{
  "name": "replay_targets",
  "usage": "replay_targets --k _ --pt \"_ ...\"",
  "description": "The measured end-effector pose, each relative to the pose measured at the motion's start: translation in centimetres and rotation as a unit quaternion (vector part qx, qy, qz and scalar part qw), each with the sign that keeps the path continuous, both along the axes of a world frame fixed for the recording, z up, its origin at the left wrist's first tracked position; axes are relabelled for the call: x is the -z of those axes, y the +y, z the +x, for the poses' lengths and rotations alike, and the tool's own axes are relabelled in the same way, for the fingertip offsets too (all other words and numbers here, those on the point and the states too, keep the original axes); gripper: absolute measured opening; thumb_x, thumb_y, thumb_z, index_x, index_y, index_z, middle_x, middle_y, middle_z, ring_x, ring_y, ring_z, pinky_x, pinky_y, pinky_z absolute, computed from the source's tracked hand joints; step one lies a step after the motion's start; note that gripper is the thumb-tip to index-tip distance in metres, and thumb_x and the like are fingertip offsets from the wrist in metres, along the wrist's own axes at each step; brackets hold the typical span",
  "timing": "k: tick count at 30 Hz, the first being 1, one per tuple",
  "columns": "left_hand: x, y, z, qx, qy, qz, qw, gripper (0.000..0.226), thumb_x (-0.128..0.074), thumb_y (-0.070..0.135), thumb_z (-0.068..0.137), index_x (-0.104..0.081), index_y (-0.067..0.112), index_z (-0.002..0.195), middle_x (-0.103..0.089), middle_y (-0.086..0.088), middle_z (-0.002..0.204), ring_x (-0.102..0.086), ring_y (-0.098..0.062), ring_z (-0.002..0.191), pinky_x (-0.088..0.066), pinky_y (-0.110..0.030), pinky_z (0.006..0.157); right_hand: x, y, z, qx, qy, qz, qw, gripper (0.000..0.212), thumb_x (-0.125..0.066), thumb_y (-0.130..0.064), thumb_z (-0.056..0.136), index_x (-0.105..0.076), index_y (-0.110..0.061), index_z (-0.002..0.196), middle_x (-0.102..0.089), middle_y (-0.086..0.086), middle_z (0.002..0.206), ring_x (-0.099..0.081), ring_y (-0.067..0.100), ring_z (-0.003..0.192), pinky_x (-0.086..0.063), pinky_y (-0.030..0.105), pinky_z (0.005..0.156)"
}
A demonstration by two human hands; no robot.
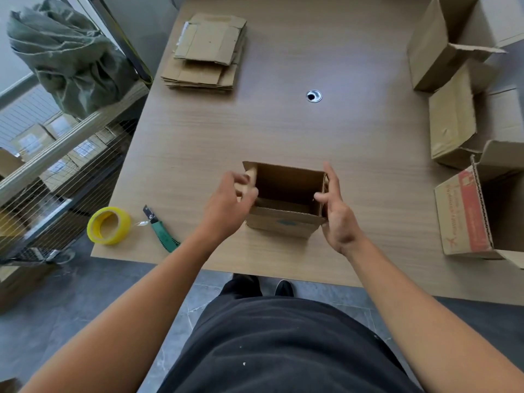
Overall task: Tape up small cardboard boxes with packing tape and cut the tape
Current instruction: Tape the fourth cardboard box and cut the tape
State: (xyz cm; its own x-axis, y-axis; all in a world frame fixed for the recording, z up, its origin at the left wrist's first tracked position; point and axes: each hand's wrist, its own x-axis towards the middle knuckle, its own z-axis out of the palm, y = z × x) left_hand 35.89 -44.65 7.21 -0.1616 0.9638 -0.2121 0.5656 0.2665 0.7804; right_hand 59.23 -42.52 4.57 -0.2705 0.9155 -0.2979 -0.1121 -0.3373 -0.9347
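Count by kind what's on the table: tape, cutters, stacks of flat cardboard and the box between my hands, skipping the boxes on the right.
Tape roll: 1
Utility knife: 1
Stack of flat cardboard: 1
Open small box: 1
Total: 4

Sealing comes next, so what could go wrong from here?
The utility knife lies beside the tape roll near the table edge; a reach for tape could brush its blade end or knock it off.
The left hand and right hand both steady the open small box; freeing one for tape may let it shift or its flaps spring back.
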Motion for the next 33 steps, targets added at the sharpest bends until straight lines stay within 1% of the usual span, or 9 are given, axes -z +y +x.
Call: replay_targets --k 7,10,12,15,20,24,26,29,33 --pt "1.8 2.2 -1.6 -0.010 -0.040 0.016 0.999 0.041 -0.067 0.018 0.094 -0.044 0.033 0.125 -0.048 0.004 0.119 -0.060 -0.015 0.084 -0.053 -0.025 0.071 1.1 2.1 0.4 -0.020 0.018 -0.002 1.000 0.077 -0.058 -0.008 0.096 -0.036 -0.072 0.134 -0.017 -0.006 0.167 -0.018 0.017 0.154 -0.020 0.048 0.125" --pt "1.9 2.9 -1.2 0.004 -0.075 0.019 0.997 0.067 -0.064 0.008 0.090 -0.032 0.047 0.134 -0.034 0.009 0.136 -0.059 -0.013 0.104 -0.057 -0.033 0.083 1.8 2.8 0.2 0.003 0.020 -0.023 1.000 0.071 -0.055 0.010 0.094 -0.051 -0.049 0.133 -0.055 0.008 0.140 -0.056 0.030 0.127 -0.048 0.040 0.107" --pt "2.5 3.0 -0.8 0.031 -0.130 0.028 0.991 0.048 -0.058 0.006 0.091 -0.046 0.041 0.123 -0.045 0.009 0.139 -0.055 -0.017 0.120 -0.054 -0.041 0.092 2.1 3.0 -0.2 0.026 0.036 -0.048 0.998 0.058 -0.052 0.013 0.093 -0.060 -0.035 0.126 -0.064 0.009 0.119 -0.067 0.025 0.098 -0.059 0.032 0.080" --pt "3.6 1.9 -0.8 0.052 -0.204 0.041 0.977 0.017 -0.061 0.036 0.090 -0.060 0.022 0.100 -0.060 0.008 0.133 -0.059 -0.003 0.118 -0.048 -0.019 0.092 2.6 3.1 -0.4 0.087 0.106 -0.115 0.984 0.051 -0.044 0.013 0.093 -0.071 -0.028 0.103 -0.068 0.004 0.104 -0.067 0.022 0.085 -0.059 0.032 0.065" --pt "5.9 2.0 -0.3 -0.078 -0.059 0.127 0.987 0.032 -0.062 0.044 0.093 -0.058 0.017 0.078 -0.068 0.012 0.094 -0.062 0.002 0.088 -0.045 -0.010 0.071 3.6 2.1 0.2 0.044 0.169 -0.086 0.981 0.043 -0.037 -0.013 0.083 -0.071 -0.010 0.110 -0.063 0.007 0.129 -0.056 0.022 0.123 -0.051 0.035 0.096" --pt "6.5 3.5 0.4 -0.104 -0.024 0.075 0.991 0.026 -0.067 0.045 0.092 -0.052 0.024 0.086 -0.062 0.008 0.085 -0.056 -0.001 0.079 -0.040 -0.007 0.063 4.7 0.2 0.6 -0.049 -0.113 0.142 0.982 0.046 -0.053 -0.042 0.090 -0.056 -0.023 0.132 -0.049 0.007 0.138 -0.046 0.020 0.133 -0.038 0.042 0.114" --pt "6.3 3.2 0.5 -0.114 -0.081 0.030 0.990 0.031 -0.068 0.047 0.092 -0.048 0.028 0.106 -0.057 0.010 0.101 -0.056 -0.001 0.088 -0.042 -0.007 0.067 5.3 -0.5 0.6 -0.028 -0.185 0.190 0.964 0.042 -0.057 -0.039 0.094 -0.052 -0.030 0.135 -0.048 0.003 0.137 -0.046 0.017 0.132 -0.036 0.046 0.116" --pt "6.4 1.4 0.6 -0.157 -0.270 -0.117 0.943 0.063 -0.064 0.064 0.088 -0.044 0.022 0.131 -0.058 0.001 0.120 -0.063 -0.012 0.096 -0.053 -0.024 0.068 5.0 -1.3 0.1 0.024 -0.074 0.042 0.996 0.047 -0.055 -0.028 0.099 -0.044 -0.047 0.141 -0.043 -0.006 0.144 -0.043 0.011 0.131 -0.031 0.043 0.120" --pt "7.3 -1.0 0.2 -0.133 -0.401 -0.225 0.878 0.062 -0.054 0.071 0.089 -0.061 0.022 0.128 -0.072 0.000 0.104 -0.071 -0.015 0.084 -0.055 -0.027 0.060 5.2 -1.3 -0.6 -0.006 -0.059 -0.088 0.994 0.054 -0.057 -0.046 0.093 -0.040 -0.046 0.145 -0.037 -0.012 0.156 -0.036 0.011 0.142 -0.023 0.043 0.117"
